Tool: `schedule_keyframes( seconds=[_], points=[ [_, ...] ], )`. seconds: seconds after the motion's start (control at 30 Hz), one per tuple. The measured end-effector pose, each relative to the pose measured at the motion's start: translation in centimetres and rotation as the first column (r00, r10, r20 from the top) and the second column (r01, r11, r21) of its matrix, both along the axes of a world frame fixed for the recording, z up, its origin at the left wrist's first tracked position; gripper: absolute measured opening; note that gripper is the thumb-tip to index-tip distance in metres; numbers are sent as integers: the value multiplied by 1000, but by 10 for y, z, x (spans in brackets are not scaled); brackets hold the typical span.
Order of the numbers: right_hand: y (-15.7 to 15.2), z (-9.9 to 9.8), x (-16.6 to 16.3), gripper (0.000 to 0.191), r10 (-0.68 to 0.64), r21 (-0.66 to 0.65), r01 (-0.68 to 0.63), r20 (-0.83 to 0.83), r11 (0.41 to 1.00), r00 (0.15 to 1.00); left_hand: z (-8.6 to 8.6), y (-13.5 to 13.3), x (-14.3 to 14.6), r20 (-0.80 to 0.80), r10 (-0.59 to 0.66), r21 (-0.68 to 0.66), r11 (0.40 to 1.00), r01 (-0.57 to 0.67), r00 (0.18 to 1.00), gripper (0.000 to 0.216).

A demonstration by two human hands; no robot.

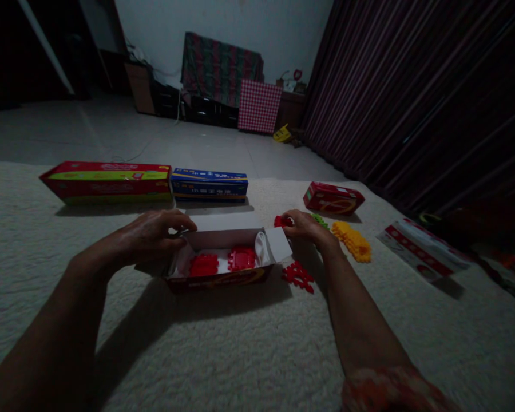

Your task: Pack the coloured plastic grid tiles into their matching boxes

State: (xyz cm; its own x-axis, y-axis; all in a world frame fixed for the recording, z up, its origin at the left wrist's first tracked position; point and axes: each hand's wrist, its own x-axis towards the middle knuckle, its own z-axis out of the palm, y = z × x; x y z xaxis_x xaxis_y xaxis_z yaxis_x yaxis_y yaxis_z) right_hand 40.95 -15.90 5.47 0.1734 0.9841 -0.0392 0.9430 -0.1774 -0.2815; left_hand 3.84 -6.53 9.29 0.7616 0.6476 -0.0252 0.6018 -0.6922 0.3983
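An open red cardboard box [223, 278] lies in front of me, its white flaps folded out. Inside it sit two groups of red plastic interlocking pieces [242, 258] with white lining at the end. My left hand [165, 232] pinches the box's left end near the flap. Just past the right flap, my right hand [302, 226] has its fingers closed on a red interlocking piece. Another flat red piece [298, 277] lies on the quilted cover below that hand. Green pieces [320, 221] and a stack of yellow pieces [352, 241] are to its right.
Beyond the open box stand a long red and green box [115, 183] and a blue box [209, 186]. To the right are a closed red box [333, 198] and a white and red box [423, 249]. A dark curtain [412, 103] hangs at right.
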Motion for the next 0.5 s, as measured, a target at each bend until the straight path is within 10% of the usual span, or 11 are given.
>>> schedule_keyframes(
  seconds=[0.27,0.5],
  points=[
    [-5,23,-2,32,-8,219,-14,101,976,995,0,-1,-2,16,16,35,999,-16,1000,38],
    [-31,68,-94,28,526,403,-456,-77,794,847,0,-1,-3,30,0,20,1000,0,1000,39]
  ],
)
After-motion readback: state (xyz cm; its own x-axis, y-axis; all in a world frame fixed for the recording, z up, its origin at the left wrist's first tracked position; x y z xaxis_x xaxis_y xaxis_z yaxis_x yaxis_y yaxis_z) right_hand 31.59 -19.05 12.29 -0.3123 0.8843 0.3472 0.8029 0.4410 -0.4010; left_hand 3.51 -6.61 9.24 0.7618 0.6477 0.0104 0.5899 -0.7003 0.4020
